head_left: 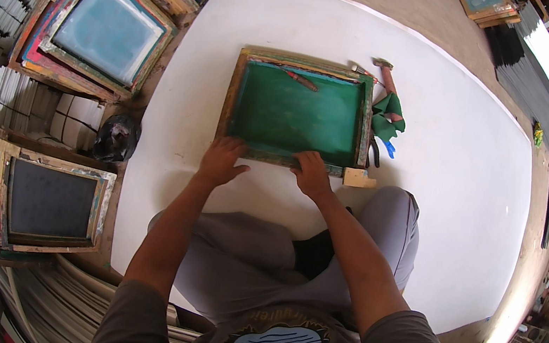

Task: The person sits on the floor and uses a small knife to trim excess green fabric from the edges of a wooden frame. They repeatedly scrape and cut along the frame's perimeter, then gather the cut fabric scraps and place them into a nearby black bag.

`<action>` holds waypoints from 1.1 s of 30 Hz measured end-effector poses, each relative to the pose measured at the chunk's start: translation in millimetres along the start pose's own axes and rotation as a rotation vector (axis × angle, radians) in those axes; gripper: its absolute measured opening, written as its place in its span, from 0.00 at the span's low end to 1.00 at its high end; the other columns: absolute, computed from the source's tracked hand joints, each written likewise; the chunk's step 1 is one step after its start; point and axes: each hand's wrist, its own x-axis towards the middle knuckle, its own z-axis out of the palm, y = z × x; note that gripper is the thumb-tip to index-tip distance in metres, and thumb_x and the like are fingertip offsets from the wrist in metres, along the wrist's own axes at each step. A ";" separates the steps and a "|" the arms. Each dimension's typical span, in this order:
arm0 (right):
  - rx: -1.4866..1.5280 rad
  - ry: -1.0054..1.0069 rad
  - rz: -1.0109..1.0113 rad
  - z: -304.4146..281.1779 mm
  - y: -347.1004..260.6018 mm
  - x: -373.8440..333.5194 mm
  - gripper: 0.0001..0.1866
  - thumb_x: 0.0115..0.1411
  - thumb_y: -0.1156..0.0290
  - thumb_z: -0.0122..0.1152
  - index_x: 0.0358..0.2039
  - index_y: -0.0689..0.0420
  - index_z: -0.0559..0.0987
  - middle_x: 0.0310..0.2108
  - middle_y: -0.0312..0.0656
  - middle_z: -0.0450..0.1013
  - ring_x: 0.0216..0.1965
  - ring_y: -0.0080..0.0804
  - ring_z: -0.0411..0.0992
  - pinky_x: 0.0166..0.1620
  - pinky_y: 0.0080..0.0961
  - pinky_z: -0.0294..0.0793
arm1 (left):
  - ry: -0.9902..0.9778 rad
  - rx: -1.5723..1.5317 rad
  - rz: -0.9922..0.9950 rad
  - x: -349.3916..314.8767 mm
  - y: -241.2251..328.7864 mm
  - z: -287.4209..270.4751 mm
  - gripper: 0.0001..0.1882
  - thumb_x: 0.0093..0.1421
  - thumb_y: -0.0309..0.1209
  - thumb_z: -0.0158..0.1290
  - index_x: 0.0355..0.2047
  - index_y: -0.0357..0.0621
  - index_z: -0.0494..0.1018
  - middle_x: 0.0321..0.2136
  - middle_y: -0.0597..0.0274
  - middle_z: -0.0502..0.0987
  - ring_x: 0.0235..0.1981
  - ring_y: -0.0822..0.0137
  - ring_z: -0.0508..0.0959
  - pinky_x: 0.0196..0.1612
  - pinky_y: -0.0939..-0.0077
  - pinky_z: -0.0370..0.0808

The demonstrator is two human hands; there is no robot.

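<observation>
A wooden screen printing frame [229, 94] with green mesh lies flat in front of me, its wood worn and paint-stained. My left hand [222, 158] grips the near rail by its left corner, fingers over the wood and thumb out to the side. Farther right on the same rail, my right hand [311, 173] has its fingers curled over the edge. A slim tool with a reddish-brown handle [301, 80] rests on the far part of the mesh. By the near right corner sits a small wooden block [359, 178].
Right of the frame lie a hammer [388, 78], crumpled green cloth [388, 116] and a tool with dark, curved handles [375, 152]. White sheeting [455, 198] covers the floor under them. Stacked screens [107, 29], another dark screen [50, 202] and a black plastic bag [116, 138] stand left.
</observation>
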 end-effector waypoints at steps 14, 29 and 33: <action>0.032 -0.118 -0.226 -15.4 29.8 49.8 0.23 0.52 0.69 0.75 0.50 0.59 0.82 0.48 0.45 0.79 0.54 0.48 0.73 0.59 0.42 0.72 | 0.130 -0.097 -0.057 10.6 -21.9 28.7 0.20 0.49 0.47 0.70 0.37 0.49 0.85 0.33 0.66 0.82 0.40 0.58 0.77 0.43 0.59 0.75; -0.084 0.007 -0.179 3.2 -34.7 72.4 0.20 0.50 0.65 0.76 0.45 0.54 0.84 0.46 0.42 0.78 0.51 0.46 0.73 0.55 0.44 0.73 | 0.388 -0.391 -0.699 40.3 -61.2 15.3 0.19 0.57 0.34 0.69 0.46 0.42 0.79 0.24 0.59 0.76 0.28 0.60 0.76 0.33 0.63 0.73; -0.050 -0.015 -0.140 29.9 -70.0 78.8 0.17 0.52 0.68 0.75 0.43 0.53 0.85 0.45 0.39 0.77 0.51 0.44 0.72 0.55 0.44 0.73 | 0.303 -0.582 -0.774 45.9 -68.8 18.5 0.24 0.58 0.33 0.69 0.52 0.42 0.72 0.22 0.61 0.73 0.25 0.62 0.74 0.30 0.65 0.71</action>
